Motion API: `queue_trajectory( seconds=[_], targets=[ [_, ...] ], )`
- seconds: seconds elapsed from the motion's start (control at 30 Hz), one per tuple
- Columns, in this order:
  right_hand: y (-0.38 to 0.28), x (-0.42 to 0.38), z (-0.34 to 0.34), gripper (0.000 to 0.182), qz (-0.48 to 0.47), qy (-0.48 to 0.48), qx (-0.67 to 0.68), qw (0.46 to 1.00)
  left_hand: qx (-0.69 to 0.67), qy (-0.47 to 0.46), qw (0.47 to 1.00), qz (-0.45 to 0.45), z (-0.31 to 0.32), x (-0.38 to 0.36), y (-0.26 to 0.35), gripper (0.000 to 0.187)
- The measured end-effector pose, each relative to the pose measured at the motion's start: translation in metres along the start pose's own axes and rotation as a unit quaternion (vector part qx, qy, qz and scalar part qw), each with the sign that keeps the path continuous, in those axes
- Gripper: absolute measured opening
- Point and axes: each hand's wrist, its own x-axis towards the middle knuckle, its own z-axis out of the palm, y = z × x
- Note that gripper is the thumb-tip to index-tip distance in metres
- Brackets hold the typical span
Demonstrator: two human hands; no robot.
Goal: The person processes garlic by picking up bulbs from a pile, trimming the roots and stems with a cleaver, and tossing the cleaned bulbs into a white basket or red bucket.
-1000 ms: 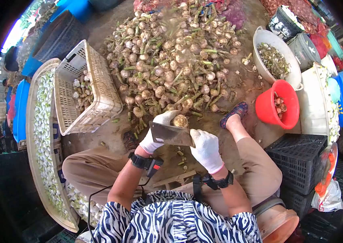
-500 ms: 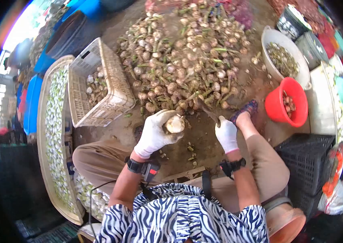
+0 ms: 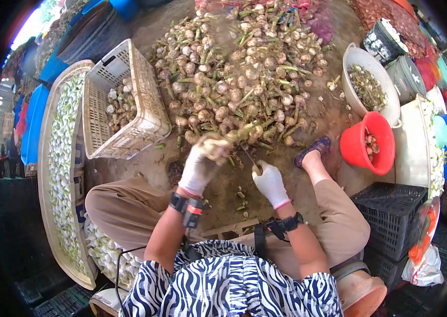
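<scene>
A white glove covers my left hand (image 3: 202, 165), whose fingers are closed round a garlic bulb (image 3: 216, 147); both are blurred by motion. A green stalk (image 3: 244, 132) extends from the bulb toward the pile. Also gloved, my right hand (image 3: 270, 182) grips a thin knife (image 3: 250, 156), its blade pointing up and left toward the stalk. Beyond both hands, a large heap of garlic bulbs (image 3: 234, 79) with stems lies on the floor. Small cut stem pieces (image 3: 241, 196) lie between my legs.
At the left stand a white crate (image 3: 149, 124) holding bulbs and a long tray (image 3: 49, 211) of white-and-green pieces. A red bucket (image 3: 351, 145), a grey basin (image 3: 349, 79) and a black crate (image 3: 389, 216) stand at the right. My sandalled foot (image 3: 312, 150) is beside the heap.
A bulb with a long stalk is now in my left hand, where a trimmed-looking bulb was before. My right hand has moved left with the knife, closer to my left hand.
</scene>
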Motion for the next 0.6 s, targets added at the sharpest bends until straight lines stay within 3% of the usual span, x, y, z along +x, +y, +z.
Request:
queue_trajectory(
  seconds=[0.03, 0.07, 0.1, 0.13, 0.17, 0.23, 0.3, 0.37, 0.43, 0.5, 0.53, 0.57, 0.6],
  targets=[
    [0.023, 0.002, 0.009, 0.024, 0.020, -0.051, -0.080, 0.995, 0.026, -0.004, 0.997, 0.067, 0.008, 0.001, 0.024, 0.028],
    [0.036, -0.003, 0.012, 0.026, 0.067, -0.073, -0.102, 0.990, -0.046, 0.013, 0.994, 0.100, -0.003, 0.011, 0.049, 0.028],
    [0.043, -0.005, 0.013, 0.028, 0.109, -0.099, -0.128, 0.981, -0.068, -0.061, 0.982, 0.165, -0.006, 0.016, 0.080, 0.035],
    [0.041, -0.006, 0.014, 0.026, 0.102, -0.069, -0.102, 0.987, -0.037, 0.088, 0.961, 0.261, 0.011, 0.017, 0.105, 0.047],
    [0.032, -0.006, 0.011, 0.026, 0.097, -0.082, -0.102, 0.987, -0.136, 0.079, 0.944, 0.289, -0.011, 0.020, 0.132, 0.047],
    [0.007, 0.004, -0.005, 0.023, 0.087, -0.027, -0.018, 0.996, 0.034, 0.209, 0.913, 0.349, -0.082, 0.046, 0.141, 0.040],
    [-0.007, 0.007, -0.012, 0.019, 0.081, -0.025, 0.026, 0.996, 0.337, 0.261, 0.878, 0.217, -0.182, 0.064, 0.114, 0.031],
    [-0.018, 0.010, -0.019, 0.016, 0.080, -0.011, 0.090, 0.993, 0.621, 0.289, 0.727, 0.047, -0.221, 0.075, 0.062, 0.031],
    [-0.012, 0.011, -0.013, 0.014, 0.064, 0.000, 0.097, 0.993, 0.683, 0.369, 0.631, 0.009, -0.260, 0.086, 0.000, 0.042],
    [-0.015, 0.010, -0.016, 0.013, 0.100, -0.019, 0.096, 0.990, 0.695, 0.365, 0.618, -0.042, -0.229, 0.082, -0.018, 0.050],
    [-0.010, 0.011, -0.014, 0.013, 0.099, -0.020, 0.080, 0.992, 0.626, 0.406, 0.659, -0.091, -0.203, 0.085, -0.015, 0.048],
    [-0.008, 0.013, -0.012, 0.013, 0.101, -0.021, 0.078, 0.992, 0.625, 0.405, 0.660, -0.094, -0.210, 0.089, -0.020, 0.048],
    [-0.007, 0.014, -0.012, 0.014, 0.092, -0.011, 0.084, 0.992, 0.583, 0.425, 0.692, -0.017, -0.224, 0.096, -0.025, 0.048]
  ],
)
